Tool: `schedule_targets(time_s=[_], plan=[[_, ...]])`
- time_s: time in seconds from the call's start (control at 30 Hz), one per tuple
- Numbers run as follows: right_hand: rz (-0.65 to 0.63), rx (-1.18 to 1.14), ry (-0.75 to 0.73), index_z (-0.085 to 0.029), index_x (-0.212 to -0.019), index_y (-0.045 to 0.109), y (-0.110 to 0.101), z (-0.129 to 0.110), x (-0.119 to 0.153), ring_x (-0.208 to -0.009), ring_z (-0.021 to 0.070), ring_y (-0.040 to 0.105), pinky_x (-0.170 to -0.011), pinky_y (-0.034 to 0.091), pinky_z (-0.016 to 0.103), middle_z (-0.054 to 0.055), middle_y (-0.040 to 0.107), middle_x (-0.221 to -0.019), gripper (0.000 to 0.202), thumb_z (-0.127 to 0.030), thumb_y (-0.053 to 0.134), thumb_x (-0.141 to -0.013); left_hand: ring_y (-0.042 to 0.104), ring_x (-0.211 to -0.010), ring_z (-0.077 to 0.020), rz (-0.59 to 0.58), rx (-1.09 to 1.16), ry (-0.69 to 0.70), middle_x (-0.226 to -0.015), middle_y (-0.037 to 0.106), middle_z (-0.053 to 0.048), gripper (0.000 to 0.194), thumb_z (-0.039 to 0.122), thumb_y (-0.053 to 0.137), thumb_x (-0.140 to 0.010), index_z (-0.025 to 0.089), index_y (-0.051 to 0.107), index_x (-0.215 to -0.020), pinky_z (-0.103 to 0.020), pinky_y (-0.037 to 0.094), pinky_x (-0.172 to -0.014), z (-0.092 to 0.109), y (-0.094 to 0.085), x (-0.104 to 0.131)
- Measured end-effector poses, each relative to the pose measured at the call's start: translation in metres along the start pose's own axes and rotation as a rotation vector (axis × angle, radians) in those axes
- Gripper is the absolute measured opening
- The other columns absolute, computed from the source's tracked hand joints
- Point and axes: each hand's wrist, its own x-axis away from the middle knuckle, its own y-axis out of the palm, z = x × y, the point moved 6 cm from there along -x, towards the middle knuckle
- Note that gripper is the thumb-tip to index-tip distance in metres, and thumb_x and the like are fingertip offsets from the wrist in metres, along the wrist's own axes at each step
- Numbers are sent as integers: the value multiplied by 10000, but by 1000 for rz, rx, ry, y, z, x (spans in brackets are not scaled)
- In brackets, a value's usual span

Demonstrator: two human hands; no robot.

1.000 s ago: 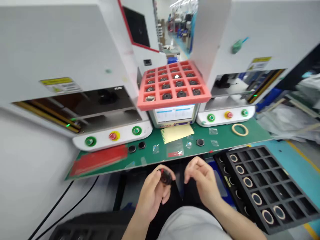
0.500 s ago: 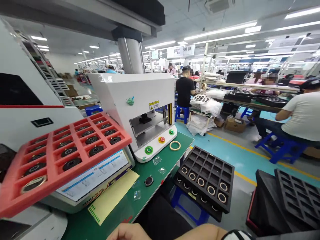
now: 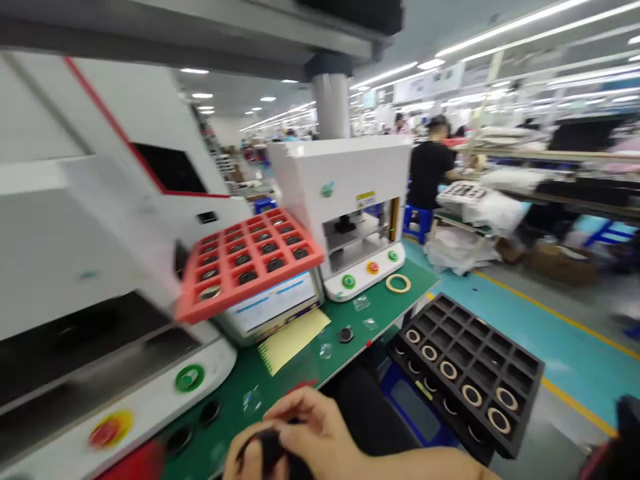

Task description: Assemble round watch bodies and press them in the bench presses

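Left hand come into view since half-second ago, now meeting right hand. Left grasping black round part; right fingers touching it, grip unclear. Part low in view, near front edge of green benchtop.

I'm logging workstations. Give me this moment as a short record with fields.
Left hand: curled around a dark part
Right hand: at the same part, grip unclear
Red tray: above the screen, holding round pieces
Top black tray: six pale rings
Green bench: loose ring near the white machine
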Motion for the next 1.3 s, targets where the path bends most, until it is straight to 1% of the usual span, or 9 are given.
schedule_targets(time_s=[0.1, 0.2, 0.3, 0.4, 0.63, 0.83, 1.17, 1.23, 1.3], plan=[[-133, 66, 37, -197, -995, 694, 15, -19, 13, -497, 56, 530, -483, 436, 192, 12, 681, -862, 345, -411, 757, -731, 668, -737, -174, 116, 445, -139, -838, 678, -55, 266, 405, 473, -945, 208, 650, -933, -261, 566, -625, -7, -29, 14], [-166, 158, 18, -216, -1063, 693, 21, -35, 17, -813, 141, 649, -701, 530, 229, 51, 706, -1003, 309, -351, 720, -786, 655, -756, -161, 176, 757, -128, -874, 672, -49, 217, 353, 488, -945, 194, 635, -932, -253, 552, -672, 3, -39, 19], [-221, 147, 8, -240, -1097, 676, 27, -37, 21, -1013, 183, 650, -906, 520, 293, 64, 698, -1123, 279, -327, 682, -832, 647, -798, -144, 142, 744, -12, -915, 673, -33, 181, 270, 459, -959, 214, 620, -1021, -234, 530, -721, 15, -42, 18], [-271, 90, 6, -264, -1115, 661, 31, -35, 24, -1065, 187, 641, -950, 504, 304, 55, 687, -1158, 267, -333, 662, -857, 650, -829, -140, 99, 707, 66, -951, 682, -31, 214, 194, 438, -956, 233, 586, -1106, -231, 512, -753, 16, -42, 21], [-229, 72, -33, -238, -1046, 657, 32, -36, 25, -1054, 225, 644, -947, 519, 385, 72, 685, -1095, 207, -318, 645, -856, 650, -829, -148, 136, 548, 207, -942, 683, -40, 241, 168, 439, -938, 217, 554, -1144, -245, 504, -756, 19, -50, 22], [-153, 42, -70, -249, -974, 674, 36, -34, 29, -1024, 220, 649, -978, 501, 413, 51, 690, -1029, 150, -268, 612, -838, 668, -950, -188, 153, 468, 283, -1034, 692, -81, 299, 185, 438, -940, 203, 527, -1225, -306, 522, -837, 23, -54, 23], [-33, 21, -62, -262, -857, 674, 34, -31, 32, -931, 181, 660, -1052, 436, 414, -3, 701, -888, 163, -192, 548, -781, 708, -838, -193, 208, 349, 391, -952, 731, -89, 267, 182, 447, -934, 187, 550, -1180, -281, 529, -701, 31, -57, 20], [-15, 24, -49, -262, -855, 674, 33, -31, 34, -935, 179, 660, -1019, 462, 392, -1, 700, -891, 142, -209, 552, -807, 703, -837, -194, 222, 357, 410, -956, 730, -90, 274, 172, 456, -926, 182, 549, -1183, -281, 523, -712, 31, -58, 21], [-7, 43, -32, -256, -847, 670, 30, -33, 35, -929, 185, 662, -944, 507, 376, 15, 698, -905, 127, -249, 544, -858, 692, -854, -195, 172, 429, 389, -978, 725, -85, 283, 157, 470, -915, 194, 555, -1182, -287, 520, -739, 32, -56, 23]])
